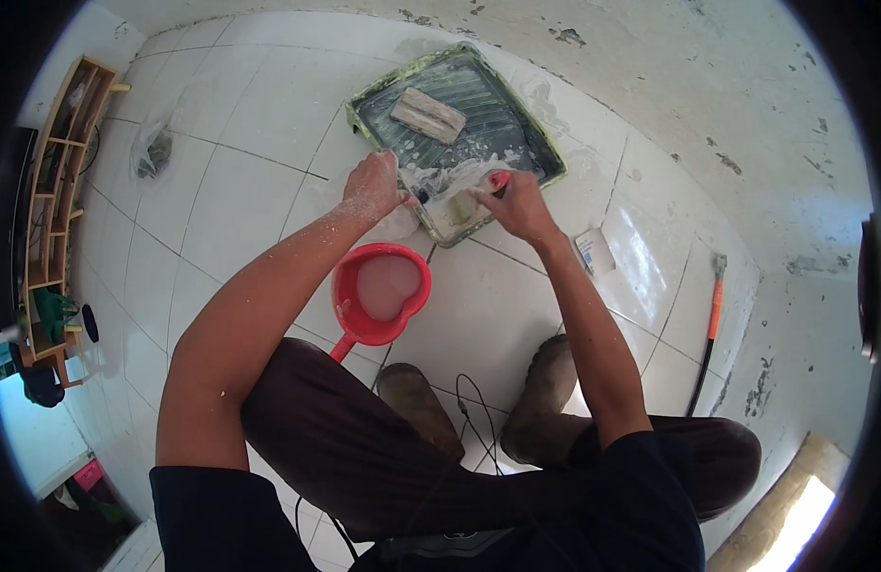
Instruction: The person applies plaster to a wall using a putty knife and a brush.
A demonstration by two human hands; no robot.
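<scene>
A crumpled clear plastic bag point(450, 179), dusted with white, is stretched between my two hands over the near part of a dark paint tray point(547, 143). My left hand point(372, 183), powdery white on the skin, is closed on the bag's left end. My right hand point(518, 205) grips its other end, where a small red patch shows by the fingers. Inside the tray, a worn, whitish rectangular block point(429, 115) lies on the ribbed surface among white crumbs. Nearer me on the floor stands a red dipper point(343, 303) with cloudy whitish liquid in it.
A small white-and-blue packet point(595, 253) lies right of the tray. Along the right wall rests an orange-handled hammer point(715, 310). Another clear bag point(154, 154) sits on the tiles at left, near a wooden shelf point(57, 205). A thin cable point(467, 412) runs between my boots.
</scene>
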